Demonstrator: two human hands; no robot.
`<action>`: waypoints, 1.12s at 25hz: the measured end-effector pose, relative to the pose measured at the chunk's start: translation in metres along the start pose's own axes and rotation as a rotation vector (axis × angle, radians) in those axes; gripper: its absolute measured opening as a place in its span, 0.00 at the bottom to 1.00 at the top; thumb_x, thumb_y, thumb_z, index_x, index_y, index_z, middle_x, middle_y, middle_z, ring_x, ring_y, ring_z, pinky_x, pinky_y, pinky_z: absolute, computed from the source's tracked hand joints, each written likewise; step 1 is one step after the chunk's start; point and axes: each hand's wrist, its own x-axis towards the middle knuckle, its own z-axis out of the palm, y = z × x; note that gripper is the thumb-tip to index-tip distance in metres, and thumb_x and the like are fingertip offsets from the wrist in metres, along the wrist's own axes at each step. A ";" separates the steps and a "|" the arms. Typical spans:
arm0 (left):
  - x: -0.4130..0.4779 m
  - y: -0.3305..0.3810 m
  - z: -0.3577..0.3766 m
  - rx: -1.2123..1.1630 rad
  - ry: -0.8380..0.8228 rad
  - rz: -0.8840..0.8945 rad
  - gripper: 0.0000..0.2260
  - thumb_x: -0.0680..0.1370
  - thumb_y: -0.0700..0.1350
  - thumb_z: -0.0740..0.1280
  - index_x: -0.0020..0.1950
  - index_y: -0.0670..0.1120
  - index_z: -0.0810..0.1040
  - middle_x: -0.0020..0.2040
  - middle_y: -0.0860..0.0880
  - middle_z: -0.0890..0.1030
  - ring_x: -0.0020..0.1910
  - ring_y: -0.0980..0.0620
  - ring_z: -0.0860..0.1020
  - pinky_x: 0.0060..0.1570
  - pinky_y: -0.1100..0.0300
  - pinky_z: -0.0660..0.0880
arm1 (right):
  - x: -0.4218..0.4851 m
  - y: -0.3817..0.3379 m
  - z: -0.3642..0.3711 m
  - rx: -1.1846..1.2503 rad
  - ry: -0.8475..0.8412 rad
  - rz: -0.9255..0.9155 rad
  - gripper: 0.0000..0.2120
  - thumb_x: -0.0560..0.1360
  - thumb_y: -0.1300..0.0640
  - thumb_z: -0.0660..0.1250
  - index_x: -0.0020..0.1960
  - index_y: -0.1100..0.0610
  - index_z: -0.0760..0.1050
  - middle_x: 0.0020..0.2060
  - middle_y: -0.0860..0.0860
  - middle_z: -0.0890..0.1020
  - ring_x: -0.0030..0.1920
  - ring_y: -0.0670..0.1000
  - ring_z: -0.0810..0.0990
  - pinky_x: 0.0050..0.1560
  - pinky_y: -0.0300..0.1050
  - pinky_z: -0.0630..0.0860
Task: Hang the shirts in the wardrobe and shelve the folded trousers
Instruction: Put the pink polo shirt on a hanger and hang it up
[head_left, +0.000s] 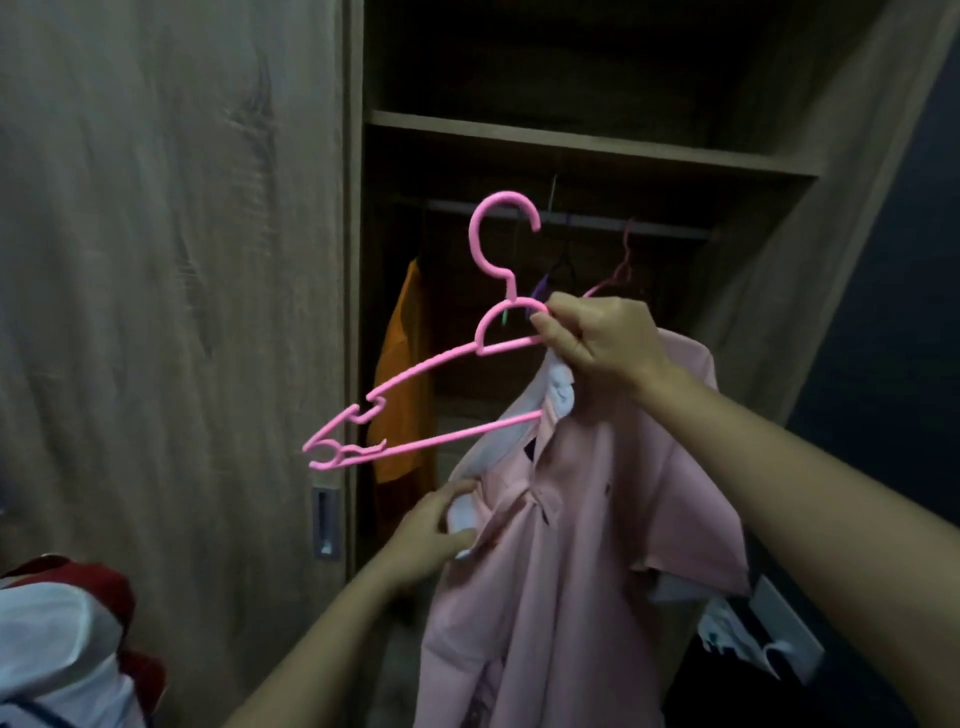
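The open wardrobe (571, 260) stood behind the hanger (431, 364), its shelf (587, 143) above the rail (571, 221). A shirt (405, 374) hung from the rail at the wardrobe's left side, spare hangers (618, 270) further right. The sliding door (171, 260) lay left of the wardrobe opening. A heap of clothes (67, 649) lay below the door, left of the wardrobe.

Dim indoor light, dark wardrobe (545, 93) interior, soft blur, wide-angle edge bending

Both forearms are bare, with no sleeves in view. The left hand (434, 530) and right hand (597, 338) wear no rings or gloves.
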 end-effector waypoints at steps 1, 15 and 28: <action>0.005 -0.001 -0.008 -0.070 -0.053 0.018 0.29 0.68 0.50 0.73 0.67 0.55 0.70 0.65 0.55 0.70 0.66 0.54 0.70 0.58 0.67 0.65 | -0.006 0.008 -0.002 0.018 -0.028 0.016 0.18 0.74 0.44 0.57 0.35 0.55 0.75 0.25 0.51 0.78 0.26 0.54 0.77 0.26 0.40 0.63; 0.034 0.029 -0.063 0.562 0.082 0.021 0.27 0.74 0.43 0.67 0.71 0.56 0.67 0.51 0.49 0.66 0.51 0.48 0.73 0.50 0.60 0.70 | -0.115 0.054 0.012 -0.123 -0.230 0.169 0.21 0.75 0.44 0.54 0.36 0.55 0.78 0.31 0.53 0.78 0.28 0.59 0.79 0.23 0.46 0.74; 0.010 0.080 -0.100 0.850 0.590 0.446 0.27 0.74 0.65 0.55 0.61 0.46 0.74 0.54 0.43 0.79 0.51 0.41 0.77 0.46 0.49 0.72 | -0.070 0.034 0.015 0.446 -0.105 0.517 0.13 0.72 0.38 0.58 0.35 0.44 0.74 0.28 0.38 0.75 0.30 0.40 0.73 0.34 0.43 0.66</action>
